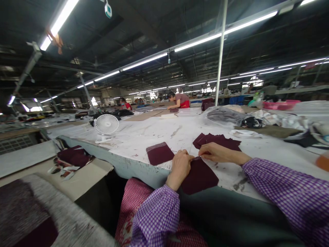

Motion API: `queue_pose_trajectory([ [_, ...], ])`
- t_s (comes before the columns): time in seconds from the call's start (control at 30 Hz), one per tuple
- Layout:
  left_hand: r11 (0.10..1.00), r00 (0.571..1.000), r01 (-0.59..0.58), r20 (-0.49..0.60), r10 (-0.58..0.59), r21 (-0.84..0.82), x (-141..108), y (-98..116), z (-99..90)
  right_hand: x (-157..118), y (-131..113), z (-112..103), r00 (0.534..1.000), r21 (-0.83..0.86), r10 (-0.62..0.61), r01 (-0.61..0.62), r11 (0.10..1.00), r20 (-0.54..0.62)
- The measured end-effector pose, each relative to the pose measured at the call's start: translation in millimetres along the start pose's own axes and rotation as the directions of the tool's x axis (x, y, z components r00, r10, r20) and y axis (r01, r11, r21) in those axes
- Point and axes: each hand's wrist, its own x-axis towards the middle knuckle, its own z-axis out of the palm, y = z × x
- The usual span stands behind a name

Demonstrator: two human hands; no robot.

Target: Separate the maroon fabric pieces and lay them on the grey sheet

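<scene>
A maroon fabric piece (199, 176) lies at the front edge of the white-covered table, partly over the edge. My left hand (181, 165) is closed on its upper left edge, fingers curled. My right hand (212, 152) pinches the top edge of the same piece, close to the left fingertips. Just behind my right hand, a fanned stack of maroon pieces (218, 140) rests on the table. Left of my left hand lies another maroon piece with a greyish strip along its top (159, 154).
A white fan (106, 124) stands at the table's left side. Clear plastic (223, 116) and heaped cloth (280, 120) lie at the right. Maroon scraps (74, 157) sit on cardboard at the left. A person in red (182, 100) leans over the table's far part.
</scene>
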Motion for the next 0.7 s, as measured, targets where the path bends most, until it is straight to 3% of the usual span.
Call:
queue_pose_trajectory([
  [0.23, 0.999, 1.0, -0.015, 0.002, 0.015, 0.05, -0.3, 0.1, 0.0, 0.4, -4.6, 4.2, 0.997, -0.189, -0.071, 0.073, 0.979, 0.019],
  [0.4, 0.993, 0.997, -0.069, 0.026, 0.066, 0.091, -0.7, 0.5, -1.0, -6.5, -5.5, 17.3, 0.966, -0.547, -0.248, 0.248, 0.799, 0.076],
  [0.5, 0.99, 0.995, -0.091, 0.041, 0.087, 0.108, -2.2, 0.5, -2.7, -13.6, 1.6, 19.4, 0.949, -0.603, -0.292, 0.303, 0.738, 0.118],
  [0.6, 0.992, 0.996, -0.079, 0.054, 0.074, 0.1, -3.3, 1.8, -3.9, -15.8, 1.8, 11.7, 0.972, -0.572, -0.225, 0.223, 0.789, 0.067],
  [0.7, 0.993, 0.997, -0.061, 0.05, 0.056, 0.105, -2.6, 4.0, -3.5, -9.5, -11.3, 8.0, 0.988, -0.424, -0.149, 0.118, 0.898, -0.04],
])
